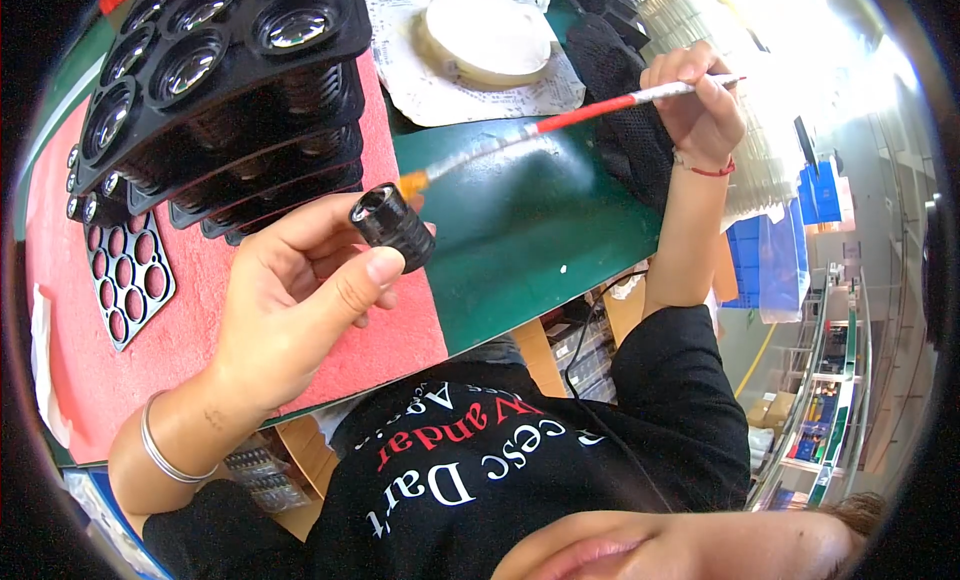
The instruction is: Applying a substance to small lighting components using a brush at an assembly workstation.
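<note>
Between the thumb and fingers of my left hand point(300, 290) is a black lens barrel point(393, 228), a short ribbed cylinder tilted with one end toward the upper left. My right hand point(703, 98), raised at the upper right, pinches a long thin brush point(585, 111) with a red and whitish handle. Its yellowish bristle tip point(412, 184) is at the rim of the barrel; whether it touches cannot be told. Most of the barrel's far side is hidden by my left fingers.
Stacked black trays point(230, 90) holding round lenses stand at the upper left on a pink cloth point(370, 345). A flat black frame with round holes point(130, 277) lies beside them. A round whitish dish point(487, 37) sits on paper on the green table point(520, 250). Dark mesh fabric point(625, 110) lies right of it.
</note>
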The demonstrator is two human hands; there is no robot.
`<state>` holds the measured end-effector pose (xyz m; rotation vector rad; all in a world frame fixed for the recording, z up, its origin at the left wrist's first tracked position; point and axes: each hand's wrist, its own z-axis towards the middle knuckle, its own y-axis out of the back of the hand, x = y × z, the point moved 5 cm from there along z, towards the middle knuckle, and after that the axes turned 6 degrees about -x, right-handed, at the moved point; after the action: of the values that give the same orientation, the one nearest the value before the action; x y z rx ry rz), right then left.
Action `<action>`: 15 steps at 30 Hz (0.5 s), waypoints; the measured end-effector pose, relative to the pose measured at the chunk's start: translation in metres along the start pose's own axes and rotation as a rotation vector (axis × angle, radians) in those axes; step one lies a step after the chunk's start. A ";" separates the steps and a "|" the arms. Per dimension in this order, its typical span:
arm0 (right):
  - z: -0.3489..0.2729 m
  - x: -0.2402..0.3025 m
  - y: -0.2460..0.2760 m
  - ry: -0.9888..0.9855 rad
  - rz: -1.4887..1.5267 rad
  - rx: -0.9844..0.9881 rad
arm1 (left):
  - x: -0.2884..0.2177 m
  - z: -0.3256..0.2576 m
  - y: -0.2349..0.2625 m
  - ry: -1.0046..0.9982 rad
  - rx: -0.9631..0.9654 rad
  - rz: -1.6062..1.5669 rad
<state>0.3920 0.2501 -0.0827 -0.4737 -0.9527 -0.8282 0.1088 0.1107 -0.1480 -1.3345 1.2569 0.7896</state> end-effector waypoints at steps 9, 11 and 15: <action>-0.003 -0.002 0.007 -0.007 0.254 -0.130 | 0.001 0.001 0.003 0.030 -0.017 0.017; -0.005 -0.003 0.002 -0.012 0.219 -0.096 | 0.001 0.000 0.003 0.040 -0.014 -0.004; -0.006 -0.006 -0.006 -0.008 0.180 -0.049 | 0.002 0.001 0.003 0.041 -0.034 -0.005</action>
<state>0.3886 0.2446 -0.0905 -0.5964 -0.8842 -0.6886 0.1064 0.1121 -0.1511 -1.3873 1.2768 0.7865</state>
